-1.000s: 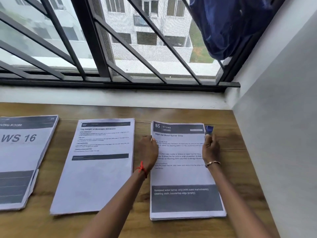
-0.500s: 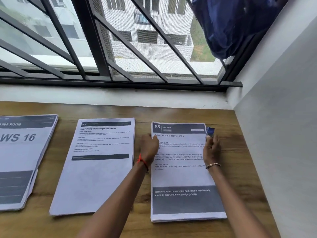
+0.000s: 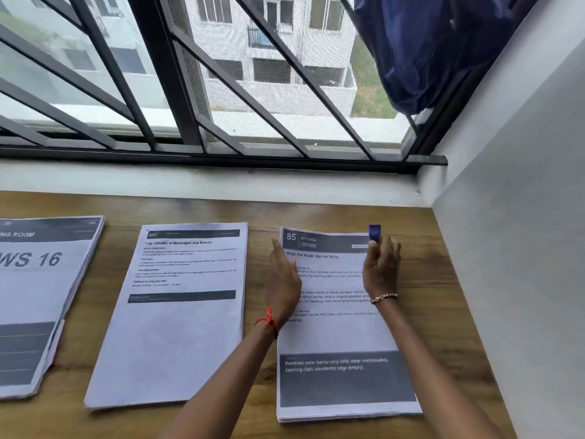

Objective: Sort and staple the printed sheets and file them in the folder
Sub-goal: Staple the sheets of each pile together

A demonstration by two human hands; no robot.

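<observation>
Three piles of printed sheets lie on the wooden table point(image 3: 443, 299). The right pile point(image 3: 342, 337), headed "85 Kitchen", lies under both hands. My left hand point(image 3: 283, 280) hovers over its left edge, fingers stretched out and holding nothing. My right hand point(image 3: 380, 267) is raised above the pile's top right corner and holds a small blue stapler point(image 3: 374, 232) upright. The middle pile point(image 3: 177, 327) has a "Tray Delivery" heading. The left pile point(image 3: 34, 296), marked "WS 16", is cut off by the frame. No folder is visible.
A white wall point(image 3: 522, 280) bounds the table on the right. A white sill point(image 3: 205, 182) and a barred window point(image 3: 177, 90) run along the back. A blue cloth point(image 3: 427, 49) hangs on the bars at the upper right.
My right hand has lifted the stapler off the top right corner of the right pile. My left hand has let go of the pile's left edge and opened.
</observation>
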